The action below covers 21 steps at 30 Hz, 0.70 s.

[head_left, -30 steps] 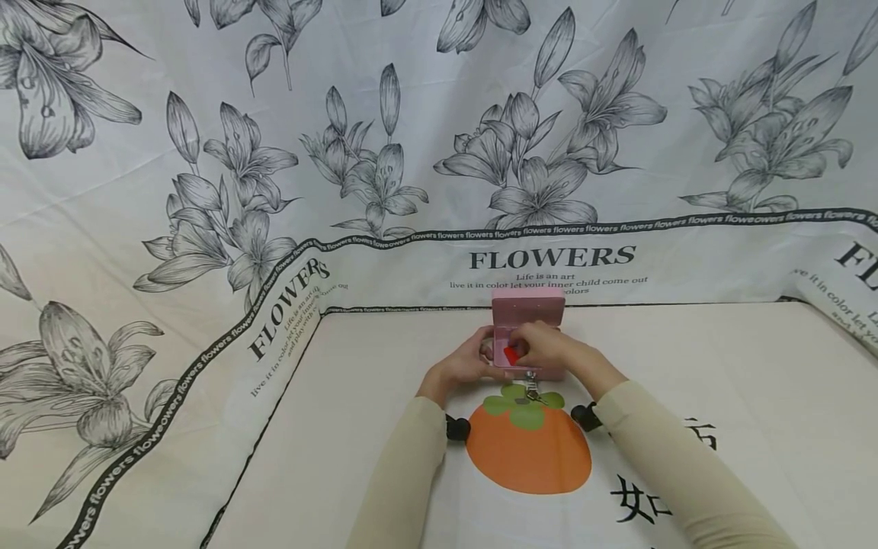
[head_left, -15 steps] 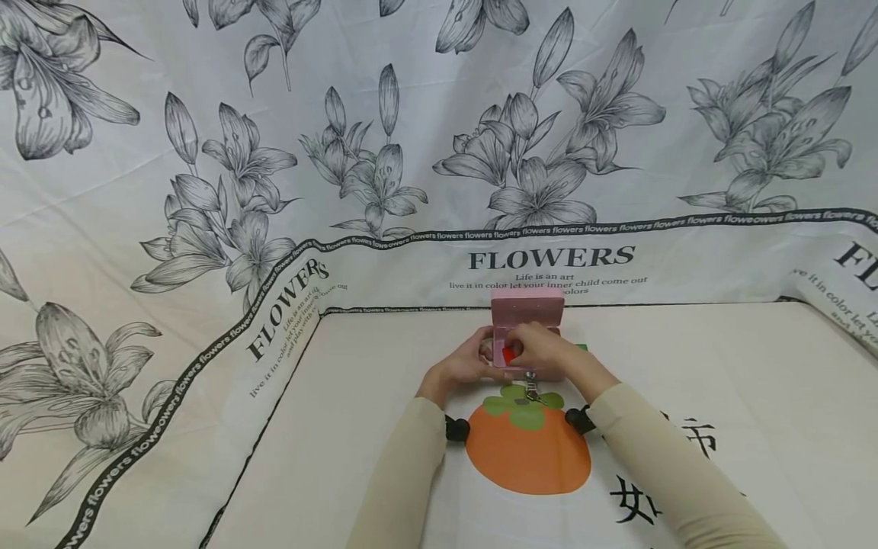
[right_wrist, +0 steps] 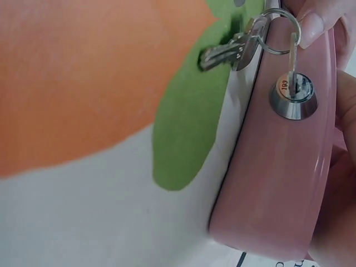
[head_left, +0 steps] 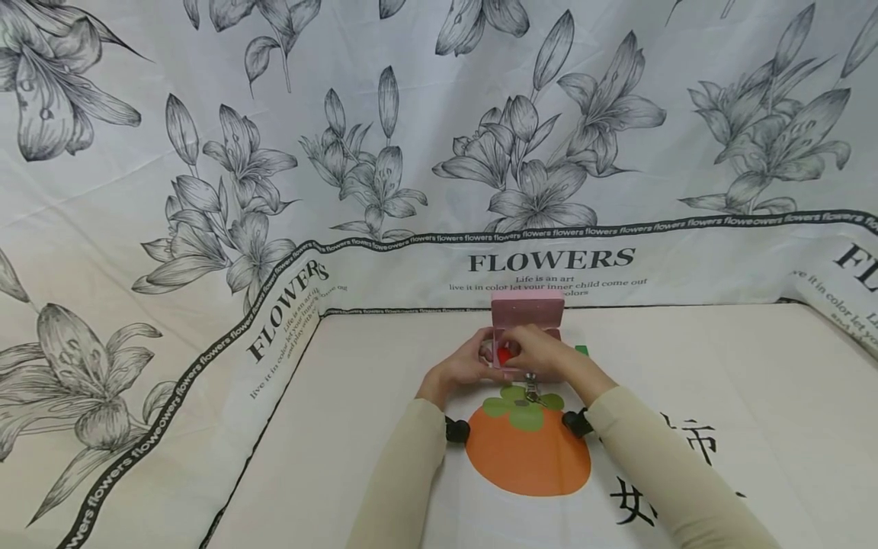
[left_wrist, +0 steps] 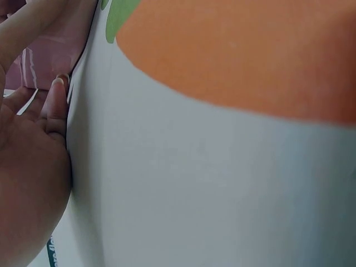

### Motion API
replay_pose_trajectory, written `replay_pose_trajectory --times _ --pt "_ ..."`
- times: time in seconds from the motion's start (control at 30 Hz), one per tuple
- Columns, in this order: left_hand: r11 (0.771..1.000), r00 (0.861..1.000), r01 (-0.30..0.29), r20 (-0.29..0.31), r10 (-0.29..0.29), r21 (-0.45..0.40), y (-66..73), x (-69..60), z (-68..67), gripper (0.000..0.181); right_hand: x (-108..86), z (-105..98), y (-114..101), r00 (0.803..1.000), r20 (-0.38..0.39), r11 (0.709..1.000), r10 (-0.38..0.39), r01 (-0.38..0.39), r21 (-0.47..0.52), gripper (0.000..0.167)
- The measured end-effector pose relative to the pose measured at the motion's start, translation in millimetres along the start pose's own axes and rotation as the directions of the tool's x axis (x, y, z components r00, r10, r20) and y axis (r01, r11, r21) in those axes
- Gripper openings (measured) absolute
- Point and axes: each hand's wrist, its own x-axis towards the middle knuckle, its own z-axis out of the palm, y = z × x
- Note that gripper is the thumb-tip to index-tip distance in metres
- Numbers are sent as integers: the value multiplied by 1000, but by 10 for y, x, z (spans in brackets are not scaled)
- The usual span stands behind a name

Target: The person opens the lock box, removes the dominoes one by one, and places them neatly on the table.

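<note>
A pink metal lock box (head_left: 528, 313) stands on the table with its lid raised. My left hand (head_left: 468, 363) holds the box's left side, thumb at the front; in the left wrist view its fingers lie against the pink wall (left_wrist: 55, 53). My right hand (head_left: 542, 351) reaches into the box, fingers pinching a small red object (head_left: 504, 356) whose kind I cannot tell. The right wrist view shows the box front (right_wrist: 267, 183) with a round lock (right_wrist: 293, 103). A key (right_wrist: 293, 58) sits in it, and more keys (right_wrist: 239, 49) hang from its ring.
Something green (head_left: 581, 350) lies on the table just behind my right wrist. The white cloth bears a printed orange persimmon (head_left: 528, 457) and black characters (head_left: 700, 438). A flower-printed curtain (head_left: 384, 274) closes off the back and left sides.
My right hand has shifted slightly left inside the box, and less of the red object shows. The green thing beside it has come into view. My left hand stays in place.
</note>
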Motion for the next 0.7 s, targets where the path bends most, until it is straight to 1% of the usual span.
replay_pose_trajectory --times 0.13,0.27,0.53,0.7 --pt "1000 1000 2 2 -2 8 17 -17 0 101 -29 0 0 1000 -11 999 7 -6 39 28" --pt "1000 1000 -5 1 5 -1 22 -21 -7 100 -51 -15 -11 999 -30 998 20 -18 66 30" --pt "1000 1000 1 4 -1 -7 -1 -8 -5 98 -113 -40 -19 998 -50 995 24 -19 99 35" --pt "1000 1000 3 2 -3 -5 8 -16 -2 97 -147 -47 -12 996 -87 994 23 -13 104 38"
